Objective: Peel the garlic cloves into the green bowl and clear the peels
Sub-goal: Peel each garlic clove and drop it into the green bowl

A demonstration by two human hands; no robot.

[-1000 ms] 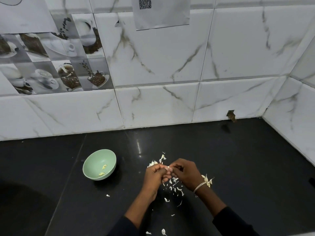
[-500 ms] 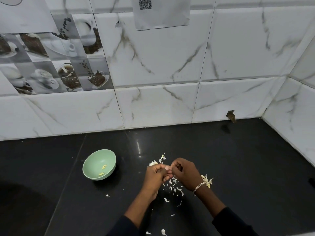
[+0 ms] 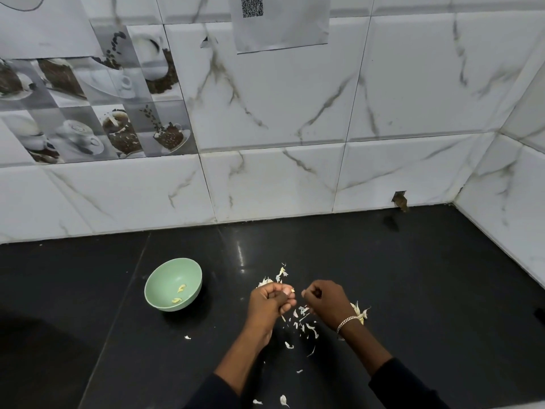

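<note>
My left hand (image 3: 269, 302) pinches a small garlic clove (image 3: 290, 290) at its fingertips, over the black counter. A short gap to the right, my right hand (image 3: 326, 298) has its fingers curled; whether it holds a bit of peel I cannot tell. The green bowl (image 3: 165, 276) stands to the left of my hands with two peeled cloves (image 3: 180, 293) inside. White peels (image 3: 303, 321) lie scattered below and between my hands. More peel and garlic pieces (image 3: 360, 312) lie behind my right wrist, and another small heap (image 3: 277, 276) just beyond my left hand.
The black counter (image 3: 427, 290) meets white marble-look wall tiles at the back and on the right. A stray peel (image 3: 187, 337) lies below the bowl, and two more pieces (image 3: 283, 400) near the front edge. A dark shape sits at the far right edge (image 3: 541, 315).
My hands were touching around the clove; now the right hand has pulled away to the right, leaving a small gap. The bowl has not moved.
</note>
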